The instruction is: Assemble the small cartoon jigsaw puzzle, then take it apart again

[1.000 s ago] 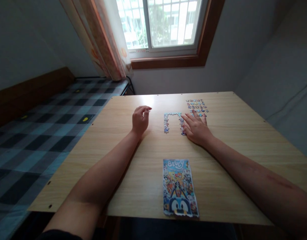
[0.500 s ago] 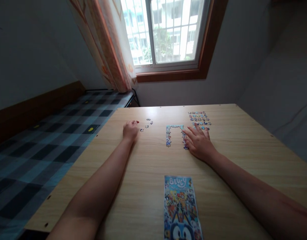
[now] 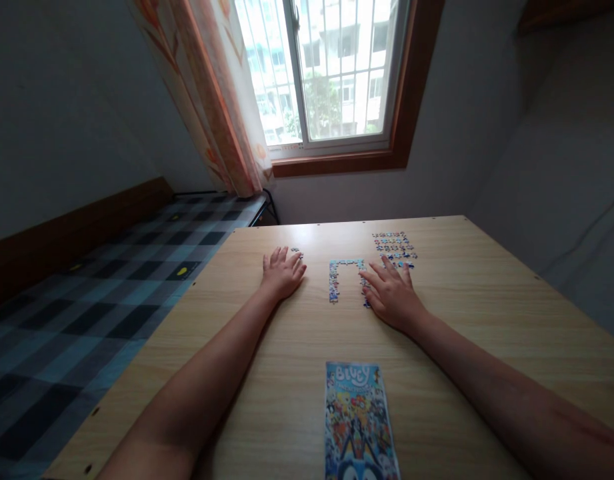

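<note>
My left hand [image 3: 283, 272] lies palm down with its fingers spread, over the spot where loose jigsaw pieces [image 3: 295, 250] lie; only a few of them show past its fingertips. My right hand [image 3: 391, 291] rests with fingers apart against the right side of a partly joined puzzle border [image 3: 333, 283], covering some of it. That border has a left side, a far side and a right side, and is open towards me. Beyond my right fingers sit rows of loose puzzle pieces [image 3: 394, 245].
A colourful picture sheet [image 3: 359, 420] marked "Bluey" lies near me on the wooden table [image 3: 267, 413]. To the left stands a bed with a checked cover [image 3: 111, 267]. A curtain [image 3: 221, 133] and a barred window [image 3: 337, 80] are behind the table.
My left hand has gone from curled fingers to spread ones and moved right, over the loose pieces. My right hand stays by the border. The view has tilted up slightly.
</note>
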Demonstrator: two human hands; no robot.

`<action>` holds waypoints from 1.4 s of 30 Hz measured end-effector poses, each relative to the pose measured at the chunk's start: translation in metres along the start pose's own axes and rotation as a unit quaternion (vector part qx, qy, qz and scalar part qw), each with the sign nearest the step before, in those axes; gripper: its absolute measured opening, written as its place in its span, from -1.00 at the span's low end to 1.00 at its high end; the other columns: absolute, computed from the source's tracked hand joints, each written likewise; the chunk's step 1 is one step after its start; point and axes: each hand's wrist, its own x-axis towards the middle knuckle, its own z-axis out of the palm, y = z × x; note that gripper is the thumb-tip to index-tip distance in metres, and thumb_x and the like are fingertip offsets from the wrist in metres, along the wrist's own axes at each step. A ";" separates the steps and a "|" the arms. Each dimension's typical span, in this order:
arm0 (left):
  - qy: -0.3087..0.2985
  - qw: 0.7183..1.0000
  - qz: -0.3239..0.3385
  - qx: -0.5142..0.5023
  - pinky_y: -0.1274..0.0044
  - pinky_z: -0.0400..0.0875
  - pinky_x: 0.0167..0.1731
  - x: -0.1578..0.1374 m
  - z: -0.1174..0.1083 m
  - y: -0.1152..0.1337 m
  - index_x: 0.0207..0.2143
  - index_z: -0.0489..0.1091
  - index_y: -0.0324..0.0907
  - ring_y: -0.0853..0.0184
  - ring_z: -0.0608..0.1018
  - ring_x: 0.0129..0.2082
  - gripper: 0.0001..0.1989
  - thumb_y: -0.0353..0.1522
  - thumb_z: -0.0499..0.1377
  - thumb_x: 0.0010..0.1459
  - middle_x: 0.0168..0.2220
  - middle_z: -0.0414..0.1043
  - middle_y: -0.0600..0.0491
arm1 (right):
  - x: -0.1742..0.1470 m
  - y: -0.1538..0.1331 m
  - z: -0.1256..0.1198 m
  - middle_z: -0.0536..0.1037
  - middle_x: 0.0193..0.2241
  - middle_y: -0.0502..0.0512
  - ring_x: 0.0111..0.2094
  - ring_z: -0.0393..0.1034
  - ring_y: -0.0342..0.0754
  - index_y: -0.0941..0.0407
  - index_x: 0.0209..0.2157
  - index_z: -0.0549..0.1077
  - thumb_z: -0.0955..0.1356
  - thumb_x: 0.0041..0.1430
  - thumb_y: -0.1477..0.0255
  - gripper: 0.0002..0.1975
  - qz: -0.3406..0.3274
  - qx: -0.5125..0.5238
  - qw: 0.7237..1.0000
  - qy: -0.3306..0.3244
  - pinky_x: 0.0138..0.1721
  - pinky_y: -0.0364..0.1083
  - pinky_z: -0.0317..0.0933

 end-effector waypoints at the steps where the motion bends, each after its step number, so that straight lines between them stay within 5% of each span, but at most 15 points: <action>1: -0.009 1.000 -0.005 0.001 -0.02 -0.17 0.33 0.000 -0.001 0.000 0.31 0.27 0.03 0.01 0.01 0.43 -0.43 -0.02 -0.08 0.35 0.43 0.00 -0.11 | 0.000 0.000 0.000 0.28 0.31 0.14 0.42 -0.14 0.27 0.00 0.21 0.40 0.21 0.38 0.30 -0.57 0.001 0.001 1.000 -0.001 0.31 0.51 -0.30; 7: -0.002 1.000 0.015 -0.003 -0.08 -0.15 0.31 0.000 -0.004 -0.001 0.25 0.35 0.04 -0.04 0.03 0.42 -0.47 -0.03 -0.03 0.34 0.42 0.04 -0.12 | 0.001 -0.001 -0.001 0.27 0.31 0.13 0.42 -0.15 0.27 0.00 0.20 0.41 0.22 0.38 0.31 -0.58 0.006 0.016 1.000 -0.006 0.31 0.51 -0.31; 14: 0.123 0.974 0.184 -0.049 0.19 0.17 0.28 -0.014 -0.010 0.003 -0.20 0.63 -0.11 0.08 0.29 0.28 -0.74 -0.33 0.12 0.24 0.19 0.40 -0.10 | 0.002 0.001 0.000 0.30 0.29 0.17 0.41 -0.12 0.28 0.02 0.16 0.44 0.23 0.37 0.34 -0.61 -0.009 0.053 0.998 0.016 0.30 0.53 -0.31; 21: 0.118 0.977 0.173 -0.033 0.16 0.31 0.16 -0.065 -0.029 0.026 -0.28 0.63 -0.12 0.04 0.39 0.17 -0.75 -0.41 0.11 0.26 0.06 0.52 -0.12 | 0.003 0.003 -0.002 0.34 0.26 0.18 0.40 -0.08 0.26 0.03 0.09 0.50 0.27 0.29 0.46 -0.63 -0.028 0.086 0.995 0.040 0.30 0.51 -0.29; 25: 0.057 0.978 0.198 -0.037 0.17 0.37 0.04 -0.082 -0.048 0.035 -0.34 0.63 -0.07 0.06 0.49 0.01 -0.81 -0.40 0.18 0.20 -0.04 0.57 -0.05 | 0.004 0.003 -0.002 0.35 0.24 0.17 0.40 -0.07 0.24 0.02 0.05 0.53 0.29 0.22 0.52 -0.61 -0.041 0.096 0.993 0.052 0.32 0.48 -0.30; 32: -0.117 0.948 0.263 -0.133 0.50 0.40 -0.27 -0.058 -0.062 0.035 -0.38 0.60 -0.04 0.29 0.57 -0.28 -0.91 -0.38 0.27 0.09 -0.25 0.59 0.08 | 0.004 0.003 -0.004 0.38 0.22 0.14 0.39 -0.02 0.23 0.02 -0.03 0.57 0.29 0.22 0.53 -0.65 -0.046 0.107 0.991 0.070 0.33 0.46 -0.26; 42: -0.090 0.934 0.255 -0.233 0.54 0.42 -0.28 -0.063 -0.043 0.022 -0.32 0.61 -0.02 0.38 0.55 -0.39 -0.85 -0.35 0.22 0.13 -0.25 0.58 0.08 | 0.005 0.005 -0.001 0.39 0.21 0.12 0.38 -0.01 0.22 0.01 -0.09 0.59 0.29 0.22 0.53 -0.68 -0.040 0.122 0.989 0.067 0.33 0.44 -0.24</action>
